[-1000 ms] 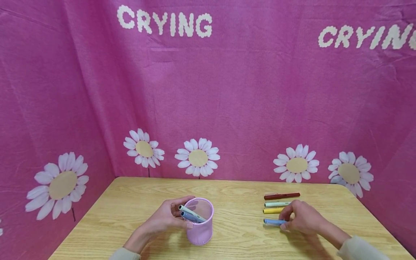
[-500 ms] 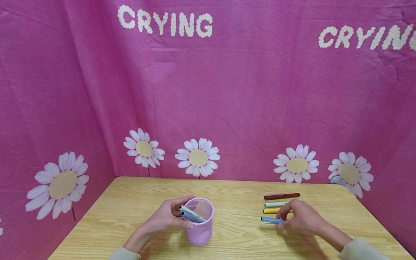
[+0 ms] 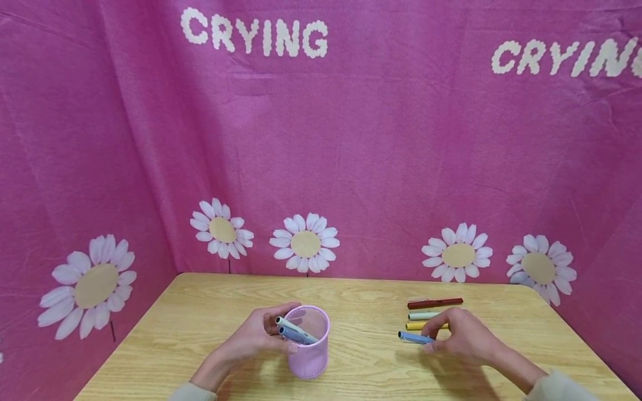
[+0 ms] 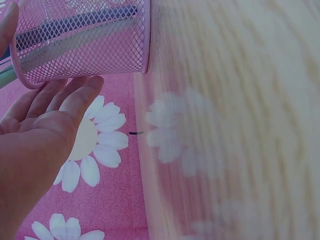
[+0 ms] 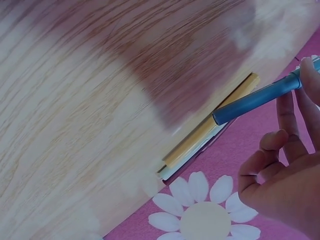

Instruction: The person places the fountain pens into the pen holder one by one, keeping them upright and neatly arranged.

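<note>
A pink mesh cup [image 3: 308, 362] stands upright on the table, gripped round its left side by my left hand [image 3: 256, 334]. Inside it lean a pale green pen [image 3: 283, 321] and a blue-grey pen [image 3: 296, 334]; in the left wrist view the mesh [image 4: 100, 60] shows them through it. My right hand [image 3: 468, 337] pinches a blue pen [image 3: 413, 337] between thumb and fingers, and the right wrist view has that pen [image 5: 255, 102] clear of the table. Just behind it lie a yellow pen [image 3: 415, 325], a pale green pen [image 3: 421, 316] and a dark red pen [image 3: 435, 303].
The wooden table [image 3: 361, 312] has a pink cloth [image 3: 371, 167] with white flowers and lettering hanging behind it and at both sides. Between the cup and the pens is a stretch of bare wood.
My right hand has lifted the blue pen off the table, and the pen has shifted slightly left and up. My left hand and the cup have stayed in place.
</note>
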Available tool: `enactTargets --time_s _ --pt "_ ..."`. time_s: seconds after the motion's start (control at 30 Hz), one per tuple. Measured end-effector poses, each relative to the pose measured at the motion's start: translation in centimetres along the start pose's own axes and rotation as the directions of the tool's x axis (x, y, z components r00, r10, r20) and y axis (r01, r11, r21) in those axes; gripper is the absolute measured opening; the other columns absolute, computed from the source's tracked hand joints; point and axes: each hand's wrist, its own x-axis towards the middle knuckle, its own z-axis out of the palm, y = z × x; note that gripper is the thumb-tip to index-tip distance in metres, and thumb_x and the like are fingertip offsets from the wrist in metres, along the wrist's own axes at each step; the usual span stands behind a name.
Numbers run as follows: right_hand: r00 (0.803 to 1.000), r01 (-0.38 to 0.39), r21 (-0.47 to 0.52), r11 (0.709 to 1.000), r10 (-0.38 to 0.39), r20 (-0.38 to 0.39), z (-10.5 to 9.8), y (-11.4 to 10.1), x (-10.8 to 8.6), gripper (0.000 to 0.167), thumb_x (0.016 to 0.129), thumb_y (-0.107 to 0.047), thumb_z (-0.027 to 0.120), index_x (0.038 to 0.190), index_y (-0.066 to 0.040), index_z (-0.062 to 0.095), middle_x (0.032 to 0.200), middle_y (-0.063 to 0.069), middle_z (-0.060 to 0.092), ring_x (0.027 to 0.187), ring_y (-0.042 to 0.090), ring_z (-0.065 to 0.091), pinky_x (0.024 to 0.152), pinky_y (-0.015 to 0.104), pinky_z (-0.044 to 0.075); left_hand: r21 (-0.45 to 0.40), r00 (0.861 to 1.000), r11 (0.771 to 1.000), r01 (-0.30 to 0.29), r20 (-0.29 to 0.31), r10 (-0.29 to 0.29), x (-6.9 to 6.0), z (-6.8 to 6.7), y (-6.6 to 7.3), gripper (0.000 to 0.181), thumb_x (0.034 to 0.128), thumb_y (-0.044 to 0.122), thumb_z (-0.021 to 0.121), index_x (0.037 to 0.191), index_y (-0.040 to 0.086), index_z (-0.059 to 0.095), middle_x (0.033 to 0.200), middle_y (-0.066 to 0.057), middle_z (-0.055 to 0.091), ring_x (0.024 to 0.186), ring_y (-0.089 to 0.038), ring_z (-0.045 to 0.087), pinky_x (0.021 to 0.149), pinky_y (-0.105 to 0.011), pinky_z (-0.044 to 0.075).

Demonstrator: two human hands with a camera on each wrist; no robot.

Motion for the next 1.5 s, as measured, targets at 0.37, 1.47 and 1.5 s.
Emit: enactTargets --time_s 0.37,1.47,1.5 --pt "0.998 0.007 0.035 0.999 -0.004 -0.063 0.3 -1.9 -0.2 0.015 0.081 -0.018 0.092 0.09 -0.021 0.08 0.084 -0.016 0.071 0.08 0.004 0.053 0.067 0.026 0.04 0.004 1.0 1.0 0.006 -0.006 -0.006 -0.1 0.0 0.0 0.083 0.083 0.001 0.085 0.155 -0.007 0.044 0.145 -0.026 0.059 0.125 -0.032 0.062 0.099 -0.029 0.052" --pt "0.982 0.023 0.202 0.979 0.016 -0.191 0.6 -6.2 0.8 0.011 0.084 -0.017 0.09 0.091 -0.021 0.083 0.095 -0.007 0.076 0.072 0.008 0.052 0.055 0.026 0.032 0.001 1.0 1.0 0.007 -0.003 -0.007 -0.1 0.0 0.1 0.085 0.0833 0.001 0.085 0.155 -0.01 0.042 0.145 -0.026 0.059 0.132 -0.042 0.057 0.101 -0.027 0.051" --pt "0.981 0.026 0.207 0.978 0.015 -0.194 0.6 -6.4 0.9 0.011 0.084 -0.016 0.09 0.091 -0.02 0.083 0.095 -0.006 0.076 0.068 0.007 0.048 0.054 0.026 0.032 -0.001 1.0 1.0 0.007 -0.003 -0.007 -0.1 0.0 0.1 0.084 0.0833 0.001 0.085 0.155 -0.009 0.042 0.145 -0.026 0.059 0.132 -0.042 0.056 0.101 -0.027 0.051"
